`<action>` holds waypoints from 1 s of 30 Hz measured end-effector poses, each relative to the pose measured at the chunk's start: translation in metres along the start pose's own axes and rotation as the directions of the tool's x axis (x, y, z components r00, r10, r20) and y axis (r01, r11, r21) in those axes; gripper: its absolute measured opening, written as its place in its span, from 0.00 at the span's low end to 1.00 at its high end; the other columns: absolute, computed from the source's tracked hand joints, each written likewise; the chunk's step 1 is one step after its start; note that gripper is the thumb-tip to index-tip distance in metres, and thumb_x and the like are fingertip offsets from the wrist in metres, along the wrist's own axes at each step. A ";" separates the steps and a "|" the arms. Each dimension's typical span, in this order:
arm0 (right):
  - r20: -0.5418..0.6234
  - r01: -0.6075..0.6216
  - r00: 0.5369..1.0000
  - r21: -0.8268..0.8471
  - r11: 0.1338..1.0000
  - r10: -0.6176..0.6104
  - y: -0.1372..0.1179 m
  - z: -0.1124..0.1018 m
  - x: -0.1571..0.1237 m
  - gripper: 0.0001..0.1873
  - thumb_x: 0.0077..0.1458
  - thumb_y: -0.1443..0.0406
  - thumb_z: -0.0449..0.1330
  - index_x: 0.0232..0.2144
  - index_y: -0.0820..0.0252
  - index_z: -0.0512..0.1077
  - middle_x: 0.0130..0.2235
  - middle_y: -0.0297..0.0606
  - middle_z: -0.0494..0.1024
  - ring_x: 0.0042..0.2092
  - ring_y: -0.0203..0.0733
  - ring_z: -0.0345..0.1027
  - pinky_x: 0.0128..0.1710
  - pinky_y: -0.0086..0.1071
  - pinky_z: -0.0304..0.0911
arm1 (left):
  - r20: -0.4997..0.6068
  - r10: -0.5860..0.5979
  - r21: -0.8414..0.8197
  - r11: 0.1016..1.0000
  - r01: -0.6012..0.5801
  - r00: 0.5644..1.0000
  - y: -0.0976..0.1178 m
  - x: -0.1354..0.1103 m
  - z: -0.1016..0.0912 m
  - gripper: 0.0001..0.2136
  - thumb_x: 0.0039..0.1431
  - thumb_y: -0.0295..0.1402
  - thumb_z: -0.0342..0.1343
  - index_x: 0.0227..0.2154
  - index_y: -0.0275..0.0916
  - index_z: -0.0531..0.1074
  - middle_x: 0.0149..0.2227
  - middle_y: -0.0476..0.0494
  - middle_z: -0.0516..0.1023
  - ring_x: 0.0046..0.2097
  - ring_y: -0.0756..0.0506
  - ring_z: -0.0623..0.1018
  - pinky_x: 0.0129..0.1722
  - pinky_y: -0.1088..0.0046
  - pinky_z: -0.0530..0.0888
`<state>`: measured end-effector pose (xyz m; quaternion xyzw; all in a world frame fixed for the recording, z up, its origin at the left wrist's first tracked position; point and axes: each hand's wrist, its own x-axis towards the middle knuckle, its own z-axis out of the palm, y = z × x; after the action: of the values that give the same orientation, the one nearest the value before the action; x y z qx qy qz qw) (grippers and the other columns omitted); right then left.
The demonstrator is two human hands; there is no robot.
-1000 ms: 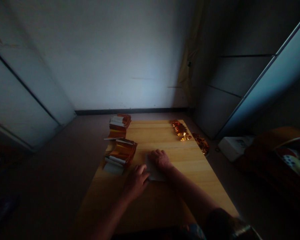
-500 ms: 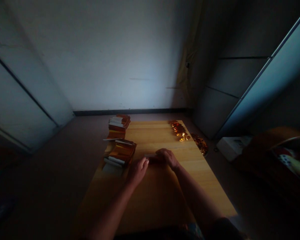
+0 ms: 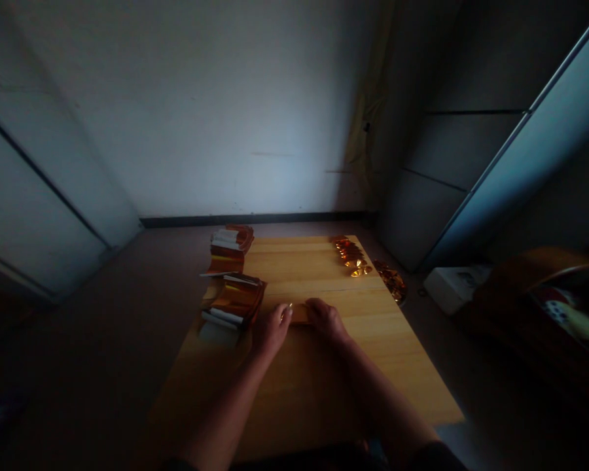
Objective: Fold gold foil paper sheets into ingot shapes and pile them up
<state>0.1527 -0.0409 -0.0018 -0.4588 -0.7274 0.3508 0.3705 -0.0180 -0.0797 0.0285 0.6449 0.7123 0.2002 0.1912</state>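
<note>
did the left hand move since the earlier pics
Yes, the left hand has moved toward the far end of the table, judged against the foil stack beside it; it now sits about level with that stack's near end.

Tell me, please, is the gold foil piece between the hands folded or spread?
Folded: the gold foil piece forms a narrow strip between the left hand and right hand.

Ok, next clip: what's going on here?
A person sits at a wooden table. Their left hand and right hand grip either end of a folded gold foil packet. A stack of gold foil sheets sits beside the left hand, and small gold pieces lie toward the far right corner.
</note>
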 end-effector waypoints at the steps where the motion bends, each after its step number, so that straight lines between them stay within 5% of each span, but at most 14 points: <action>1: 0.004 0.014 1.000 -0.041 0.999 -0.014 0.001 0.001 -0.001 0.14 0.51 0.66 0.53 0.41 0.59 0.72 0.39 0.39 0.78 0.39 0.40 0.71 0.41 0.32 0.65 | -0.001 0.000 -0.005 1.000 0.000 1.000 -0.001 -0.002 0.001 0.17 0.62 0.40 0.43 0.47 0.41 0.70 0.38 0.42 0.79 0.38 0.47 0.76 0.35 0.75 0.64; 10: -0.070 0.168 0.980 -0.187 0.968 -0.184 0.006 0.012 -0.001 0.12 0.50 0.70 0.58 0.40 0.60 0.71 0.37 0.40 0.75 0.37 0.39 0.69 0.38 0.30 0.64 | -0.063 -0.110 -0.023 0.994 0.109 0.992 -0.002 -0.003 0.010 0.20 0.58 0.31 0.51 0.54 0.43 0.65 0.40 0.44 0.79 0.38 0.49 0.77 0.36 0.76 0.67; 16: -0.079 0.053 0.993 -0.396 0.917 -0.092 -0.001 0.015 0.002 0.05 0.54 0.68 0.57 0.35 0.60 0.72 0.35 0.37 0.73 0.32 0.35 0.66 0.33 0.26 0.59 | -0.074 -0.119 0.016 0.993 0.120 0.990 0.005 0.000 0.008 0.18 0.58 0.34 0.52 0.52 0.42 0.65 0.38 0.44 0.79 0.36 0.48 0.77 0.33 0.76 0.67; 22: -0.048 -0.018 0.999 -0.660 0.751 -0.018 -0.012 0.016 0.007 0.05 0.55 0.68 0.55 0.30 0.59 0.71 0.31 0.37 0.73 0.35 0.37 0.64 0.34 0.28 0.53 | -0.103 -0.106 -0.001 0.994 0.107 0.989 0.004 0.001 0.011 0.17 0.59 0.35 0.51 0.51 0.41 0.65 0.41 0.43 0.79 0.38 0.47 0.78 0.34 0.76 0.68; 30: -0.047 -0.052 0.999 -0.709 0.703 0.027 -0.013 0.015 0.008 0.06 0.57 0.66 0.54 0.32 0.59 0.71 0.33 0.38 0.73 0.35 0.38 0.64 0.35 0.29 0.51 | -0.063 -0.060 0.137 0.988 0.068 0.996 0.007 0.001 0.015 0.16 0.61 0.36 0.47 0.50 0.44 0.69 0.42 0.41 0.79 0.40 0.46 0.78 0.38 0.74 0.69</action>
<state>0.1323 -0.0406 0.0043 -0.5872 -0.7902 0.0442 0.1698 -0.0048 -0.0772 0.0195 0.6272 0.7503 0.1628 0.1310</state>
